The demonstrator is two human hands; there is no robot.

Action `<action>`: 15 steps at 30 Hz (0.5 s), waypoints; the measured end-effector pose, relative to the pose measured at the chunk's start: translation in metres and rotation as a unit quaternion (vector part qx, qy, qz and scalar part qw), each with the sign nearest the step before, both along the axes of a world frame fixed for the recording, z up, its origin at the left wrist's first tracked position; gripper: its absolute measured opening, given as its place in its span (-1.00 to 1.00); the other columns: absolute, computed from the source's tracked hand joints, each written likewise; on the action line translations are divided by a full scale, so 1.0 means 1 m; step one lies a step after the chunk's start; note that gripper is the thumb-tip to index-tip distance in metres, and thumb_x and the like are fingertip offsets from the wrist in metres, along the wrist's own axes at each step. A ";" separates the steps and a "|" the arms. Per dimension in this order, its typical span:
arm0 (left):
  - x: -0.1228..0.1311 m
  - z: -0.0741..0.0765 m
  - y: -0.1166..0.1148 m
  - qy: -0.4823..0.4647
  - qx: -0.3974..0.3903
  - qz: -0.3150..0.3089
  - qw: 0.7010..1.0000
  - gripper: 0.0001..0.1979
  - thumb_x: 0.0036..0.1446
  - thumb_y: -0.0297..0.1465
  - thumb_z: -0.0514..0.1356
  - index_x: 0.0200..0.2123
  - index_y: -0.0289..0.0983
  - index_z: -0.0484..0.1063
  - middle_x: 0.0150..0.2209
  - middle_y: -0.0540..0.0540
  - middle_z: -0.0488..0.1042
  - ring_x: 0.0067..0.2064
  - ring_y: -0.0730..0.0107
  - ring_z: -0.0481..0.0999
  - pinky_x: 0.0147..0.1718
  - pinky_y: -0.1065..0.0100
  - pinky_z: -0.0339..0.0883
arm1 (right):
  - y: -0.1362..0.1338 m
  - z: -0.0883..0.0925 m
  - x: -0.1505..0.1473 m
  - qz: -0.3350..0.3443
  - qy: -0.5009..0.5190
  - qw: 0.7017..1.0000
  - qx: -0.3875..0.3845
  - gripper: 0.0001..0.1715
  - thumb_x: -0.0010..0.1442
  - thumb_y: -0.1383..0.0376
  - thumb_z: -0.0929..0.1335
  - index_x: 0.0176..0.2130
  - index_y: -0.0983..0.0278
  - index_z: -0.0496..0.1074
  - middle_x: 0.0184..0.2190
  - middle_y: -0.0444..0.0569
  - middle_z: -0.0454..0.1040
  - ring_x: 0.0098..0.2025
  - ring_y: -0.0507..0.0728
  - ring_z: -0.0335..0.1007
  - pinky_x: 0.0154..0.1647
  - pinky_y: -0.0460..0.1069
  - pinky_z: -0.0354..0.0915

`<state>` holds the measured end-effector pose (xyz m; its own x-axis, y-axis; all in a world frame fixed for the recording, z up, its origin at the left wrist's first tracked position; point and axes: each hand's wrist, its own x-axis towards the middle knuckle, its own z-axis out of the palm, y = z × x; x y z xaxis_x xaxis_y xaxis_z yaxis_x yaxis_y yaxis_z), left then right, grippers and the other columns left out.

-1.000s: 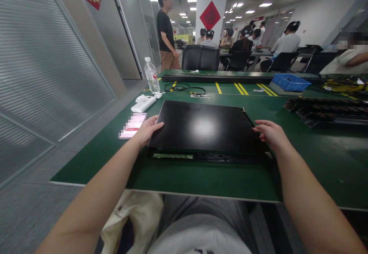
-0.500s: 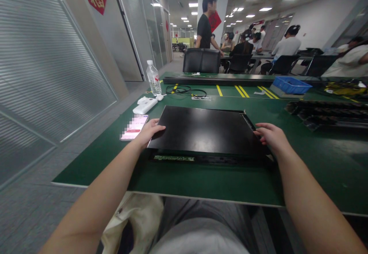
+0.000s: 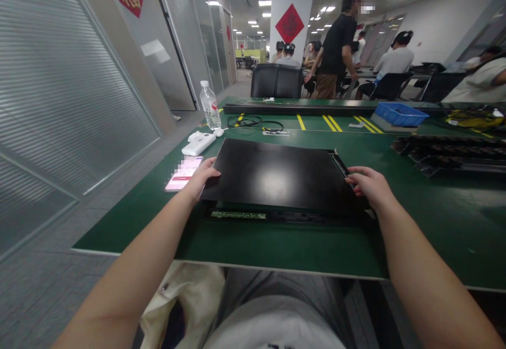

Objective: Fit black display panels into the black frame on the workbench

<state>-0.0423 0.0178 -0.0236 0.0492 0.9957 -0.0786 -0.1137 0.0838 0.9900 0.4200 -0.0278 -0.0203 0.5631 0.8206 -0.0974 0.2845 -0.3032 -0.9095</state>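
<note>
A black display panel [image 3: 272,175] lies above a dark frame on the green table, its left side tilted up. My left hand [image 3: 203,177] grips the panel's left edge, thumb on top and fingers beneath. At the right edge, my right hand [image 3: 367,183] has its fingers closed at the side of the panel and the frame; exactly what they pinch is hidden. Along the near side, a green circuit board strip [image 3: 238,215] shows below the panel. A lit phone [image 3: 184,174] lies just left of my left hand.
Behind the phone are a white device [image 3: 198,144] and a water bottle [image 3: 210,106]. A black cable [image 3: 253,123] lies at the back. To the right are a blue bin [image 3: 401,114] and stacked dark metal strips [image 3: 454,156]. People stand and sit beyond the table [image 3: 130,233].
The panel's left side has risen slightly with my left hand and shifted a little left. My right hand stays at the right edge. A person in the background has walked to the right.
</note>
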 end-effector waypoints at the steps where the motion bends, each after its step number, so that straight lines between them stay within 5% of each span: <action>1: 0.002 0.002 -0.002 -0.001 0.002 0.003 1.000 -0.20 -0.29 -0.40 0.38 0.15 -0.33 0.46 -0.28 -0.06 0.65 -0.28 0.10 0.65 -0.33 0.27 0.46 | 0.000 0.001 0.000 -0.001 0.000 1.000 0.000 -0.63 0.09 0.40 0.40 -0.07 0.32 0.58 -0.44 -0.04 0.55 -0.63 -0.03 0.23 -0.63 -0.12 0.20; 15: 0.008 -0.001 -0.002 -0.033 -0.003 -0.053 0.998 -0.34 -0.17 -0.49 0.45 0.10 -0.32 0.50 -0.19 -0.14 0.73 -0.23 0.15 0.72 -0.25 0.28 0.55 | -0.002 0.002 0.003 -0.021 -0.023 1.000 0.004 -0.65 0.04 0.40 0.41 -0.12 0.31 0.59 -0.48 -0.07 0.51 -0.61 -0.02 0.23 -0.61 -0.11 0.21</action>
<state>-0.0342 0.0154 -0.0245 0.1592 0.9843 -0.0769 -0.1684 0.1038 0.9802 0.4226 -0.0296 -0.0182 0.6001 0.7972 -0.0653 0.3127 -0.3090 -0.8982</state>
